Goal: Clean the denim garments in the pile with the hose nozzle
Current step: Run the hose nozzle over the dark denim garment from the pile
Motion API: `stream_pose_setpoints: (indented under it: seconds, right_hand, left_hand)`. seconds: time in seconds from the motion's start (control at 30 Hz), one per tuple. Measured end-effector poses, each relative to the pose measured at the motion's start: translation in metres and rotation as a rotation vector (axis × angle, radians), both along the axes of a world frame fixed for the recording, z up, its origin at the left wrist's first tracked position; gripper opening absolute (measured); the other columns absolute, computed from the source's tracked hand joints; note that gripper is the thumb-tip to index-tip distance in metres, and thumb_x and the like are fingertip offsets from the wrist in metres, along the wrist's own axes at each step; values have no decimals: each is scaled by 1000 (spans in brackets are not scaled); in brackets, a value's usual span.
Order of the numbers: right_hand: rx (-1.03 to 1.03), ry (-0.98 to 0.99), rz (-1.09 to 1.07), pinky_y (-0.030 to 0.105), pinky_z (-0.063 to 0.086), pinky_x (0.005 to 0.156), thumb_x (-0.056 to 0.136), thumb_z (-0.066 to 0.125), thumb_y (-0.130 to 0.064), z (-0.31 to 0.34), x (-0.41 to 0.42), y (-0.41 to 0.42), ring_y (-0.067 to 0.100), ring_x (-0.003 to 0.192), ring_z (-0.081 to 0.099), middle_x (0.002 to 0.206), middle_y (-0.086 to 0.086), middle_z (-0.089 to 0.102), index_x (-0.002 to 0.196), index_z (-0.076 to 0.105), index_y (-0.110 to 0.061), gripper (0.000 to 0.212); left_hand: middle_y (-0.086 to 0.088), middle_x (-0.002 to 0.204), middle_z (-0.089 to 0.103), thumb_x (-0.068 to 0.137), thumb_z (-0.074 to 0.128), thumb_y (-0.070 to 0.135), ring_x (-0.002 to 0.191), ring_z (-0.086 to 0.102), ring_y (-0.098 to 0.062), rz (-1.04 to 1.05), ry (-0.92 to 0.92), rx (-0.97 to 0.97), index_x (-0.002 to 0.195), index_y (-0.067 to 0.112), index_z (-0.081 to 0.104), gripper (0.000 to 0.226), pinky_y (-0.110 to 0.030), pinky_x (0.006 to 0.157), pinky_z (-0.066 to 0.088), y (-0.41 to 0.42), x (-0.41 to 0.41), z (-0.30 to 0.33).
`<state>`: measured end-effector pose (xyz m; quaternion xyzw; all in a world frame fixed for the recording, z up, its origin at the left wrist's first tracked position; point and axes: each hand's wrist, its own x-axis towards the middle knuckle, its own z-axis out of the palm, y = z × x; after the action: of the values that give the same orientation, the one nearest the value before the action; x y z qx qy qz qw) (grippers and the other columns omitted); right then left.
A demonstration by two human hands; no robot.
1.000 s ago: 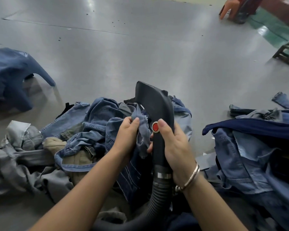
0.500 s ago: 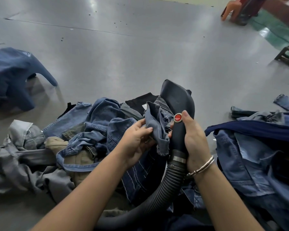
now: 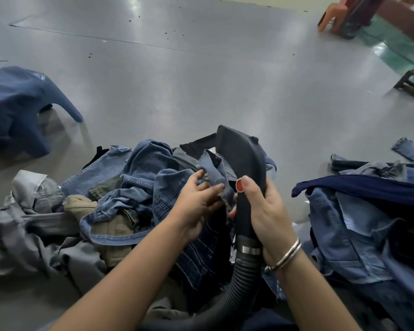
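black plastic, the curved hose nozzle (image 3: pixel 245 168) stood upright in the right hand (image 3: pixel 265 213), fingers wrapped round its neck, thumb beside its round red button (image 3: pixel 239 185). the left hand (image 3: pixel 196 201) pinched a frayed blue denim flap (image 3: pixel 214 174) against the nozzle's side. below lay the pile of blue and grey denim garments (image 3: pixel 120 199) on the grey floor (image 3: pixel 201 87); a ribbed black hose (image 3: pixel 239 290) trailed down.

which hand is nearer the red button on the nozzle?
Right. The right hand grips the nozzle, thumb tip at the red button; the left hand is beside it, holding a denim flap.
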<state>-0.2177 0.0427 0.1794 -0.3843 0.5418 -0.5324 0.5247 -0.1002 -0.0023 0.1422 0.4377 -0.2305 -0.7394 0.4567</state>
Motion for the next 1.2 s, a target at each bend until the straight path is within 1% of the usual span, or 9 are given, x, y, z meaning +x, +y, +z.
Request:
stream_pose_setpoints:
  seconds: [0.13,0.23,0.33,0.4,0.57,0.77,0.87,1.0,1.2]
  right_hand:
    - [-20,-23,-98,28,49,43,95,56,-29,1,-9,-10,15,45,56,59,-4,59,95,53,-15,14]
    - [-70,-51,-60,26,49,43,85,60,-39,13,-24,-10,15,46,57,63,-3,61,97,53,-11,31]
    - [-138,-75,20,27,50,45,80,60,-45,25,-35,-4,16,48,57,67,2,59,101,52,-5,47]
    - [-163,-74,98,29,50,45,83,60,-44,30,-35,2,17,48,56,66,7,58,102,50,-2,47]
    - [-198,-57,253,27,49,45,88,47,-33,37,-32,8,18,46,56,59,6,61,102,50,2,38]
    - [-193,-73,196,25,46,44,87,48,-36,41,-45,0,20,45,53,59,9,57,98,48,4,42]
    - [-184,-120,169,23,46,43,86,50,-40,42,-56,-4,17,45,52,60,6,57,100,47,2,44]
    - [-182,-128,143,22,45,42,92,47,-40,39,-64,-10,16,44,52,61,5,57,95,48,1,41]
    - [-105,-22,-83,24,49,42,86,54,-37,28,-69,-13,17,45,57,70,7,55,93,52,-5,32]
  left_hand:
    - [-11,101,68,88,58,-4,71,68,-17,-12,45,52,133,8,40,50,-25,58,58,-3,7,1]
    - [-6,84,66,89,56,-4,62,64,-12,-23,-314,51,133,15,32,54,-18,47,48,-5,19,1]
    - [0,111,54,93,52,3,92,56,-9,57,-905,-407,138,13,36,49,-19,72,49,-14,30,-2]
    - [3,122,51,95,45,2,105,52,-13,46,-898,-777,132,16,47,40,-27,92,47,-23,30,11]
    - [-8,136,53,80,35,-25,136,38,-24,-442,-868,-1147,123,12,59,61,-43,114,28,-36,14,26]
    - [10,86,63,79,46,18,91,51,-12,-987,-1226,-1305,105,21,70,36,-28,104,29,-56,23,59]
    - [4,84,56,77,46,32,86,44,-12,-1193,-1161,-1230,82,8,65,31,-32,88,37,-64,24,70]
    - [-3,77,56,83,53,27,71,51,-13,-1255,-884,-875,78,22,60,10,-30,68,42,-68,26,69]
    - [6,82,65,95,55,14,73,57,-5,-1032,-1069,-667,98,11,68,14,-22,73,46,-92,62,53]
